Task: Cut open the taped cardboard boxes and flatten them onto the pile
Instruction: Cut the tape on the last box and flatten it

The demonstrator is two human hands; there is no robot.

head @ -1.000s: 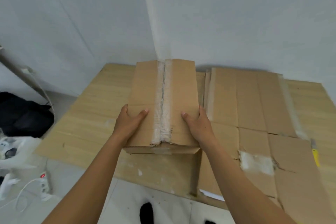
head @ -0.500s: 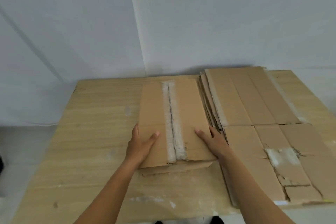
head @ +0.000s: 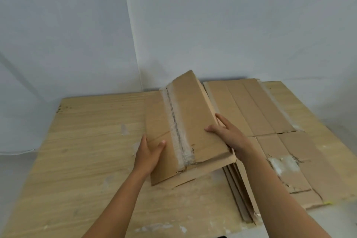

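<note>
Mid-desk, toward the far edge: cardboard box (head: 195,114), brown, long and shallow, long axis running from the near side to the far side. It is tilted, with the right long side raised and the left long side low, near the desk (head: 87,141). Top face carries a strip of whitish, frayed tape (head: 178,131) along the centre seam, with a dark line down its middle. One diagonal crease crosses the left half of the top. At the near end the flap edges look ragged and a lower layer of cardboard sticks out below the top face. Left hand (head: 148,153) grips the left side near the near end, thumb on the top face, fingers hidden at the edge. Right hand (head: 229,134) holds the raised right side, thumb on top, fingers curled round the side wall. Just right of the box lies a pile of flattened cardboard (head: 270,120), several sheets deep, reaching the desk's near right edge; the box's near right corner hangs over the pile's left edge. Top sheet shows a torn white patch (head: 284,165) and rips near its near end. Desk surface is pale wood grain with white residue smears (head: 154,227). Two plain walls meet in a corner (head: 133,44) behind.
</note>
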